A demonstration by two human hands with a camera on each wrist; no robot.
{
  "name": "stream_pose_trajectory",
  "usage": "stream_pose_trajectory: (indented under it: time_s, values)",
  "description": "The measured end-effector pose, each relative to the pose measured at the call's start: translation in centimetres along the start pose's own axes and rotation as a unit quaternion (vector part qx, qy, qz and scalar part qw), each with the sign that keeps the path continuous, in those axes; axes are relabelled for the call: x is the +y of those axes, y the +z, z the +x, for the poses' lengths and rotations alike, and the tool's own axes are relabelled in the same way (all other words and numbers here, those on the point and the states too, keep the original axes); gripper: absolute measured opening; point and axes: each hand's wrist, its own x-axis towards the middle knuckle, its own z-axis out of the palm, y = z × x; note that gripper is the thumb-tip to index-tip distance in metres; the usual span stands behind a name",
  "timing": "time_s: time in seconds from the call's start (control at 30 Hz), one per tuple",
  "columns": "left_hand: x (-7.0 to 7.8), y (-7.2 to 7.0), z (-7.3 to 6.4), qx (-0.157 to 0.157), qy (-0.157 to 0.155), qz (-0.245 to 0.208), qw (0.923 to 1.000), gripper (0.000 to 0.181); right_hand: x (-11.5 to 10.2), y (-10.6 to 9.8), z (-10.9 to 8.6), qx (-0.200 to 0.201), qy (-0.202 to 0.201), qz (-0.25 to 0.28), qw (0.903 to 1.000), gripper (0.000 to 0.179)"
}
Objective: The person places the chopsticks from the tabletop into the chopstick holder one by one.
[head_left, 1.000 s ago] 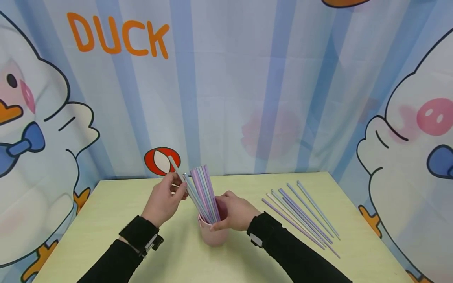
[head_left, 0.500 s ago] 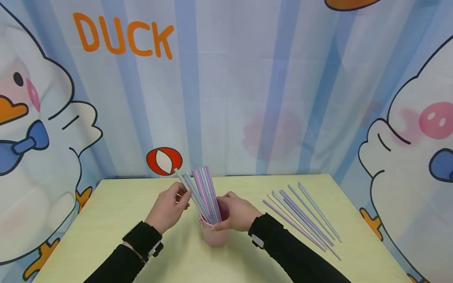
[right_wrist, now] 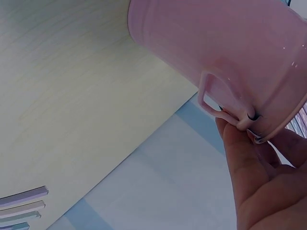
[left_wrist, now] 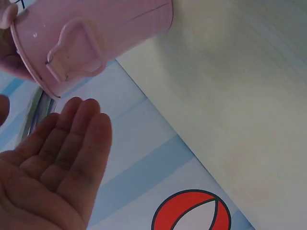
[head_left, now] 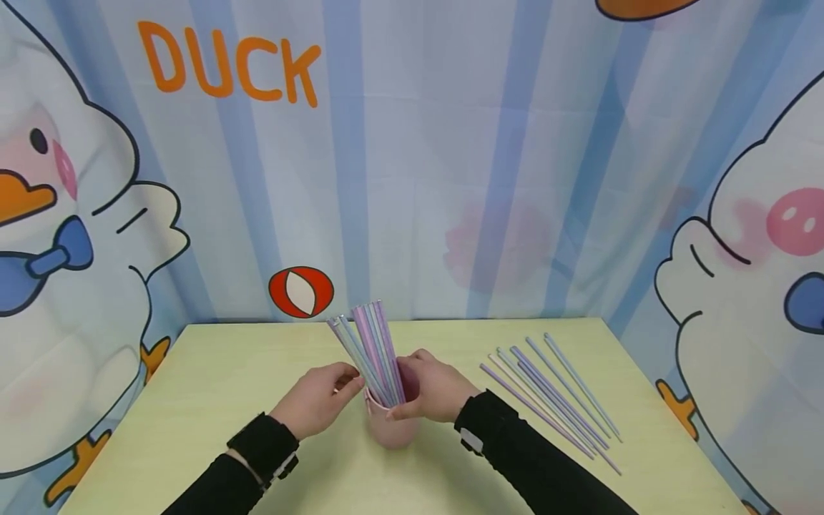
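Observation:
A pink bucket [head_left: 391, 431] stands on the table, with a bundle of pastel drinking straws [head_left: 380, 350] rising out of it and leaning left. My right hand [head_left: 439, 388] grips its rim from the right, the thumb at the front. In the right wrist view, the fingers pinch the rim beside a small looped handle [right_wrist: 207, 91]. My left hand [head_left: 320, 399] is at the bucket's left side, fingertips right by the straws and rim. The left wrist view shows that hand's fingers [left_wrist: 96, 153] extended, holding nothing, below the other looped handle [left_wrist: 101, 57].
Several more straws [head_left: 556, 400] lie loosely fanned on the pale yellow table [head_left: 257, 357], right of the bucket. A striped blue curtain [head_left: 412, 179] with cartoon ducks hangs behind the table's back edge.
My left hand let go of the pale straw it pinched, which has sunk down among the others in the bucket. The hand has moved lower, towards the rim. The right hand keeps its grip.

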Motion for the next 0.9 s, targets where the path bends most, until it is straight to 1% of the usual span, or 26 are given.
stream_pose_trajectory:
  time_s: [0.07, 0.13, 0.23, 0.33, 0.43, 0.57, 0.63, 0.7, 0.77, 0.83, 0.9]
  values:
    - [0.0, 0.6, -0.2, -0.043, 0.007, -0.001, 0.9991, 0.046, 0.2, 0.1, -0.1, 0.004, -0.01, 0.002, 0.9999, 0.088]
    - [0.1, 1.1, -0.2, -0.071, 0.02, -0.012, 0.9972, 0.062, 0.3, 0.2, -0.3, 0.004, -0.021, 0.024, 0.9995, 0.096]
    - [0.2, 1.6, -0.2, -0.086, 0.036, -0.034, 0.9951, 0.082, 0.6, 0.3, -0.6, 0.007, -0.025, 0.064, 0.9976, 0.111]
    - [0.3, 1.8, 0.0, -0.085, 0.063, -0.058, 0.9926, 0.092, 0.8, 0.6, -0.8, 0.018, -0.017, 0.089, 0.9957, 0.121]
    - [0.4, 1.9, 0.6, -0.096, 0.086, -0.091, 0.9875, 0.094, 1.0, 0.9, -0.7, 0.031, -0.013, 0.09, 0.9954, 0.122]
    - [0.7, 2.4, 1.6, -0.114, 0.098, -0.129, 0.9801, 0.096, 1.5, 1.1, -0.4, 0.044, -0.039, 0.115, 0.9916, 0.12]
    - [0.7, 2.7, 1.9, -0.118, 0.104, -0.142, 0.9773, 0.096, 1.6, 1.2, -0.4, 0.049, -0.051, 0.127, 0.9895, 0.121]
    - [0.7, 2.9, 2.1, -0.119, 0.115, -0.157, 0.9737, 0.094, 1.7, 1.3, -0.5, 0.05, -0.055, 0.134, 0.9882, 0.121]
    - [0.7, 3.1, 2.3, -0.118, 0.126, -0.17, 0.9701, 0.091, 1.7, 1.2, -0.7, 0.046, -0.049, 0.14, 0.9878, 0.121]
    - [0.6, 3.2, 2.4, -0.114, 0.13, -0.174, 0.9694, 0.088, 1.6, 1.0, -1.0, 0.042, -0.039, 0.143, 0.9881, 0.121]
    - [0.6, 3.4, 2.4, -0.111, 0.127, -0.175, 0.97, 0.087, 1.6, 0.7, -1.3, 0.036, -0.028, 0.144, 0.9886, 0.12]
